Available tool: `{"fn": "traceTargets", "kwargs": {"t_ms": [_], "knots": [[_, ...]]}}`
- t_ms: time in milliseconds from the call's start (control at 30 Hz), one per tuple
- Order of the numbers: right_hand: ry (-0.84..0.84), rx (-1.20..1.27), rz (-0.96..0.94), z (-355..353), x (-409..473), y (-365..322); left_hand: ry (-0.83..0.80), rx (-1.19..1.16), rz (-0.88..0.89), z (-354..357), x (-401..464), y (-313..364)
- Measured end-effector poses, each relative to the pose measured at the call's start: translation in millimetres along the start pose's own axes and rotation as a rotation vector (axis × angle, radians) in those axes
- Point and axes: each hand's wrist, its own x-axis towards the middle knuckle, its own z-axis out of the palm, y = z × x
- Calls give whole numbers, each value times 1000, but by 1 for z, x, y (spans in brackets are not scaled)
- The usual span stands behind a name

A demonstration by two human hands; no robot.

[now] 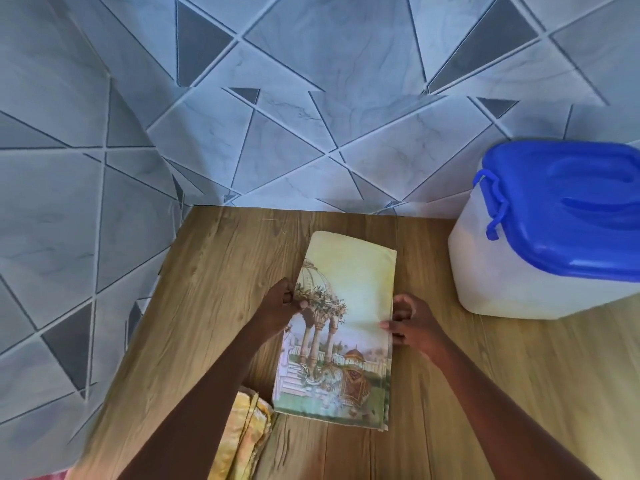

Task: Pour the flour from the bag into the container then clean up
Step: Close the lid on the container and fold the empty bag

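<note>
The flour bag lies flat and folded on the wooden table, printed with a pavilion and an elephant scene. My left hand pinches its left edge with thumb on top. My right hand grips its right edge, fingers curled around it. The white plastic container stands at the right, its blue lid on top with a blue clasp at the side. White contents show through its wall.
A yellow patterned cloth lies at the table's near edge, left of the bag. A tiled wall with grey triangles rises behind and to the left of the table. The table's left edge runs diagonally.
</note>
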Motion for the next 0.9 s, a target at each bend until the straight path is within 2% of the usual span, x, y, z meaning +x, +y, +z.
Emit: {"fn": "traceTargets", "kwargs": {"t_ms": [200,367,633,733,900], "knots": [[52,32,-99,-1,-19,-15,46,-37,131,3,-16,18],[85,51,-171,-13,-26,-25,30,-98,141,4,-22,39],[100,208,-172,-32,-38,-14,-277,-413,-5,0,-63,49],[66,239,-155,-33,-50,-13,-247,-491,-60,5,-83,47],[-11,297,-145,-34,-63,-11,-109,-663,-98,13,-110,35]]}}
